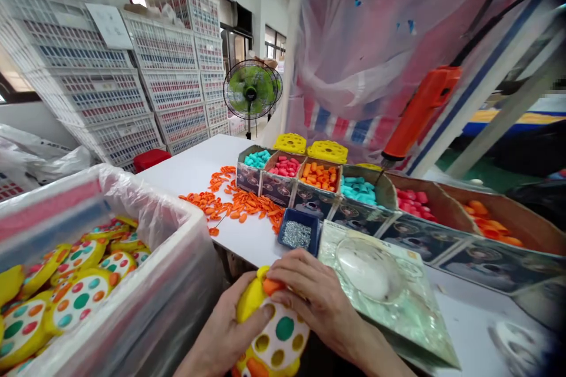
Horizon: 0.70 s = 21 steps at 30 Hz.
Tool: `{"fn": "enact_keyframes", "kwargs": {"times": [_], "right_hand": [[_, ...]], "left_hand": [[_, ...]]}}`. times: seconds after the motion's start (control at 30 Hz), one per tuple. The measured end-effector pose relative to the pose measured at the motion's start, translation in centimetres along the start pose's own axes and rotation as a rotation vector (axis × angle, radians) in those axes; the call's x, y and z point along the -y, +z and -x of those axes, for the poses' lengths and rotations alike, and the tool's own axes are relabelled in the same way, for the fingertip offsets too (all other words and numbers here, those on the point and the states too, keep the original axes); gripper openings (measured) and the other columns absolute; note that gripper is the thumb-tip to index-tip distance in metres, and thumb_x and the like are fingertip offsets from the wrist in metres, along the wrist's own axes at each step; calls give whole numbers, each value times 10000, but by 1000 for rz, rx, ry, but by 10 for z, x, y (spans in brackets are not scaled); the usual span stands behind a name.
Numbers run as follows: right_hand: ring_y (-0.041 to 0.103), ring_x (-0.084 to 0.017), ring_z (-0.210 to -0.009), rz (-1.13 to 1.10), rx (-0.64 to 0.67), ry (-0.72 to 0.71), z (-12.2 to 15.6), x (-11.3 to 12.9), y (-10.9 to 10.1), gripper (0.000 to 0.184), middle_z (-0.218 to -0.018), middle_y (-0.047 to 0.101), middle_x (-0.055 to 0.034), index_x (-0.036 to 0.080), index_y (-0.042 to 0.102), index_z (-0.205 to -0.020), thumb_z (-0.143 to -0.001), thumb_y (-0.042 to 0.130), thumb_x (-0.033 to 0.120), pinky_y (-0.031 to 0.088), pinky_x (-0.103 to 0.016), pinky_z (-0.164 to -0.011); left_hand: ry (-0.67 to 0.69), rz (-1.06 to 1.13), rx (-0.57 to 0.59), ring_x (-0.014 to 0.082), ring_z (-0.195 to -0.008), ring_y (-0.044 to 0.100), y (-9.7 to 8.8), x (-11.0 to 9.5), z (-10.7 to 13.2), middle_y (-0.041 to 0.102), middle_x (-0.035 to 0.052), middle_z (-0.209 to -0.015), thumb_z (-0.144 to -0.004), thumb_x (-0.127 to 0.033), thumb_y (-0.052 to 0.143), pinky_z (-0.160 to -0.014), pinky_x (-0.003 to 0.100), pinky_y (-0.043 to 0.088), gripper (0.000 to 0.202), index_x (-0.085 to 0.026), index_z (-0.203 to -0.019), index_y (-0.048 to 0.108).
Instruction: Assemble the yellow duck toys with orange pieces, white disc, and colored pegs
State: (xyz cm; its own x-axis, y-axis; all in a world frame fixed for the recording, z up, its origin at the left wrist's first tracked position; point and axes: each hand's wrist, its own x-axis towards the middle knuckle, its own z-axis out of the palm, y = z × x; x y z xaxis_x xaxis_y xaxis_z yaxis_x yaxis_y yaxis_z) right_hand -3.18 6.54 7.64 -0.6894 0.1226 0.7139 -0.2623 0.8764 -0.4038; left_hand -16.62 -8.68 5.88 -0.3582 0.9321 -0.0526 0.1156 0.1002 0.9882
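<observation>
Right now, we hold a yellow toy (275,339) low before the near edge of the tabletop (168,174), its white dotted face turned up toward us. Our left hand (236,327) wraps its grip around the toy's left side, thumb laid over the white face. Our right hand (321,294) brings its grip together at the top, pinching an orange piece (273,286) between thumb and fingers by the toy's yellow rim. One large green spot shows on the face, with round yellowish recesses below and beside it. To our left stands a plastic-lined bin (177,288), in which similar dotted toys (82,300) lie heaped. Just beyond our hands sits a blue tray (316,230) of small metal bits (296,234), with loose orange parts (252,203) scattered to its left. Behind the tray runs a row of cardboard boxes (312,200), filled with teal, pink and orange pieces. Near our right forearm we see a flat package (375,271) with a clear bulge on top; an orange power screwdriver (420,112) hangs above the boxes. Farther off, a green fan (250,93) stands near stacked white crates (104,82).
</observation>
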Motion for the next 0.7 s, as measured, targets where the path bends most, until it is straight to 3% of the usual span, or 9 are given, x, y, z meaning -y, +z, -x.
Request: {"fn": "enact_keyframes", "kwargs": {"times": [0.23, 0.57, 0.7], "right_hand": [[586, -202, -886, 88, -22, 1, 8, -3, 1, 182, -954, 703, -83, 179, 655, -1128, -979, 588, 259, 556, -313, -712], [617, -195, -858, 70, -46, 15, 14, 1, 1, 176, -950, 710, -79, 191, 653, -1126, -969, 608, 256, 567, -309, -694], [620, -203, -846, 90, -47, 40, 15, 2, -2, 186, -937, 712, -71, 213, 658, -1140, -961, 614, 236, 564, -320, -687]], "left_hand": [[-27, 30, 56, 179, -817, 599, 6, -4, -2, 698, 24, -966, -863, -299, 665, -710, 261, 503, 362, -152, -1190, 609], [-4, -18, 73, 210, -878, 621, 8, -14, -4, 705, 26, -976, -834, -244, 661, -776, 272, 502, 280, -165, -1102, 668], [-22, -16, 78, 191, -804, 596, 7, -16, -4, 695, 29, -940, -831, -275, 665, -702, 258, 491, 296, -154, -1102, 662]]}}
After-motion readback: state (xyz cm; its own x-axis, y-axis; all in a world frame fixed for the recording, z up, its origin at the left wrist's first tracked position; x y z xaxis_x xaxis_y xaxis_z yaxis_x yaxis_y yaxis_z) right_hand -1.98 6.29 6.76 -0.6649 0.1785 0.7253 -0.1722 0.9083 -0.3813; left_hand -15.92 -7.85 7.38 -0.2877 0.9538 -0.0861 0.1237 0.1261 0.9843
